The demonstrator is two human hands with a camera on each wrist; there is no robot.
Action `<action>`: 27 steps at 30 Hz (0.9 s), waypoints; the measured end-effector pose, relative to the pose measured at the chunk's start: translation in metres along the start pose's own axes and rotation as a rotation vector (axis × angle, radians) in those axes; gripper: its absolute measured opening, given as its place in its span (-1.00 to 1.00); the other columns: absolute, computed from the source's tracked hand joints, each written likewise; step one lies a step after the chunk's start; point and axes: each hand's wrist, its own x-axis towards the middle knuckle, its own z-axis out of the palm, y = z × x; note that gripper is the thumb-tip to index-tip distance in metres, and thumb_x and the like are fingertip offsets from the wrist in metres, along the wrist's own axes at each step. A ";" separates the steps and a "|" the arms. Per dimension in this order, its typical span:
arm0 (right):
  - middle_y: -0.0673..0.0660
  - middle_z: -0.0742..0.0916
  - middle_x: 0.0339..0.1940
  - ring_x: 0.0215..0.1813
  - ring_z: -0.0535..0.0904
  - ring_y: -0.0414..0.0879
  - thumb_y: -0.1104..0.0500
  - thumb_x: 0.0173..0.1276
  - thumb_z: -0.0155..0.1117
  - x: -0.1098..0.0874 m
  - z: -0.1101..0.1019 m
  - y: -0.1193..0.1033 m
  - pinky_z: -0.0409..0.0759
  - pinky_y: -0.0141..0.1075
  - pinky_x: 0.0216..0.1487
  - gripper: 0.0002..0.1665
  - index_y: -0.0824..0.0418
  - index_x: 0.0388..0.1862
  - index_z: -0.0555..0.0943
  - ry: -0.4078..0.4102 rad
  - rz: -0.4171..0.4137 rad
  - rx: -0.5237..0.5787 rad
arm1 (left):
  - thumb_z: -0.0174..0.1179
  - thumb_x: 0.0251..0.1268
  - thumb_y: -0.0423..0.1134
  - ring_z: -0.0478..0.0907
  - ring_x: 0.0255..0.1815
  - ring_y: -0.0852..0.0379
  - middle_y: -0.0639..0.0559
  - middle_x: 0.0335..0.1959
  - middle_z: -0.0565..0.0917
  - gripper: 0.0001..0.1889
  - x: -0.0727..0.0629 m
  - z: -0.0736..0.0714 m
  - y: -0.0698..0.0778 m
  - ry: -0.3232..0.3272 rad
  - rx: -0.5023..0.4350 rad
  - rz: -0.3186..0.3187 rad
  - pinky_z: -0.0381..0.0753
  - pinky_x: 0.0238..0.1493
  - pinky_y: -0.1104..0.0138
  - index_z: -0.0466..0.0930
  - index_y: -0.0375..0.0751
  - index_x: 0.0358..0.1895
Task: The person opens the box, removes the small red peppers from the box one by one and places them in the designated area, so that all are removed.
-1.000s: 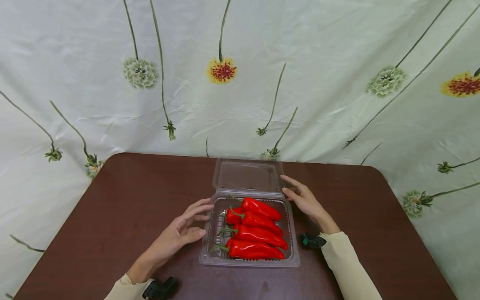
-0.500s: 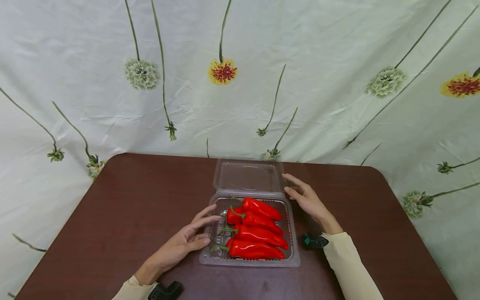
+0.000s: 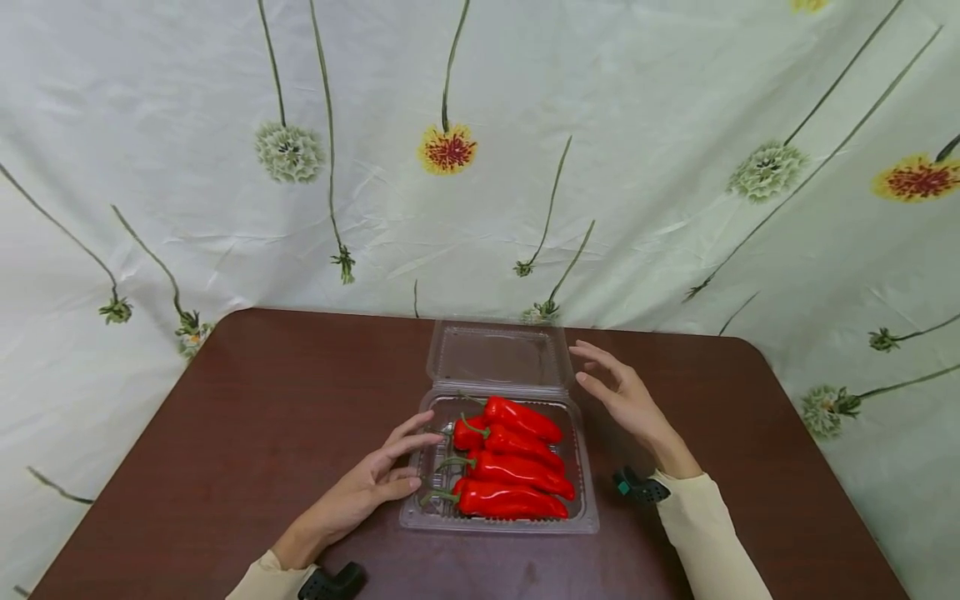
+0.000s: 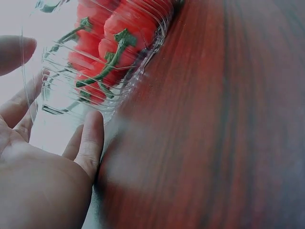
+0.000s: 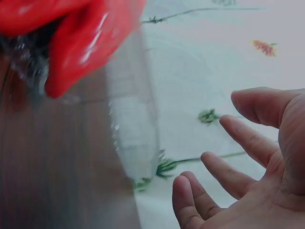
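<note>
Clear clamshell container (image 3: 498,526), open on the table (image 3: 300,400), holding glossy, elongated red peppers (image 3: 513,500) with green stems. Hands unclenched, grasping nothing: left hand (image 3: 363,487) at the container's left rim, right hand (image 3: 628,402) beside its lid (image 3: 498,354).

A plain cream left sleeve (image 3: 270,579) ends at the wrist of the bare left hand (image 3: 363,483), where a chunky black left wrist device (image 3: 332,582) with a curved body is worn. The right sleeve (image 3: 708,529) matches, and the black right wrist device (image 3: 640,486) bears a small teal-green patch (image 3: 622,486) and a dotted strap (image 3: 657,492)
</note>
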 end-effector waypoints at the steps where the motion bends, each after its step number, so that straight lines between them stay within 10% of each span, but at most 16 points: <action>1: 0.19 0.40 0.54 0.35 0.41 0.19 0.24 0.48 0.23 -0.002 0.000 -0.003 0.43 0.05 0.32 -0.45 0.21 0.42 0.45 -0.007 -0.005 0.003 | 0.00 0.49 -0.49 0.00 0.55 0.41 -0.21 0.65 -0.30 -0.44 0.000 0.000 0.000 -0.001 -0.002 0.002 0.44 0.05 0.42 0.19 -0.37 0.51; 7: 0.20 0.47 0.47 0.36 0.40 0.28 0.28 0.45 0.25 -0.013 0.005 -0.022 0.53 -0.37 0.19 -0.46 0.17 0.39 0.48 -0.103 -0.085 0.064 | 0.00 0.48 -0.49 0.05 0.52 0.43 -0.28 0.63 -0.30 -0.45 0.000 -0.001 -0.001 0.000 -0.001 0.011 0.44 0.06 0.42 0.19 -0.38 0.50; 27: 0.10 0.58 0.36 0.32 0.46 -0.06 0.23 0.41 0.30 -0.053 0.042 -0.054 0.57 -0.24 0.11 -0.50 0.13 0.33 0.53 -0.411 -0.206 0.095 | -0.01 0.49 -0.49 0.14 0.50 0.39 -0.26 0.63 -0.30 -0.46 0.000 -0.001 -0.004 -0.002 -0.005 0.016 0.47 0.13 0.42 0.19 -0.39 0.50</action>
